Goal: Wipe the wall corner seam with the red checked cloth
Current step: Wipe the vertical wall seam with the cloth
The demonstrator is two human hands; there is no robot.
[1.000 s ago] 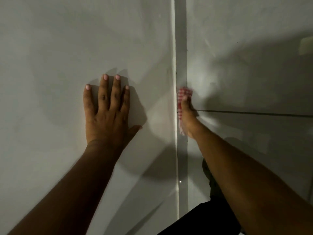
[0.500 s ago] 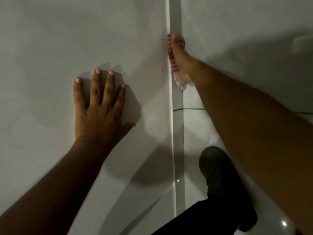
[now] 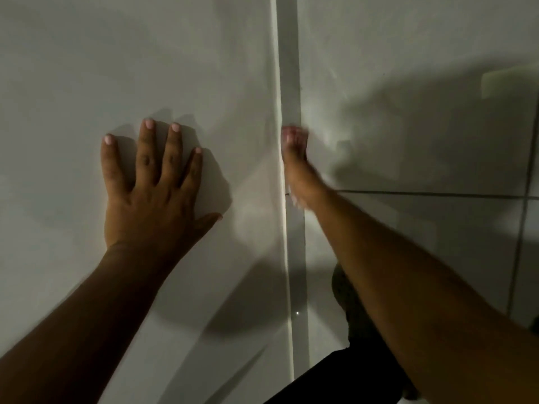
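Note:
The wall corner seam (image 3: pixel 287 68) runs vertically down the middle of the head view as a grey strip between two pale walls. My right hand (image 3: pixel 300 173) presses edge-on into the seam at mid height, blurred by motion. The red checked cloth (image 3: pixel 290 134) is bunched under its fingertips, with only a pinkish-red patch showing at the top and a pale fringe near the wrist. My left hand (image 3: pixel 151 185) lies flat on the left wall with its fingers spread, well to the left of the seam, holding nothing.
The right wall (image 3: pixel 423 126) is tiled, with a dark horizontal grout line (image 3: pixel 437 194) level with my right wrist. Below my right forearm are a dark shoe (image 3: pixel 347 298) and a dark trouser leg (image 3: pixel 335 380) close to the corner.
My right hand and the cloth have slid down the seam from high up to mid height. One second ago they were at about this same height. My left hand stays flat.

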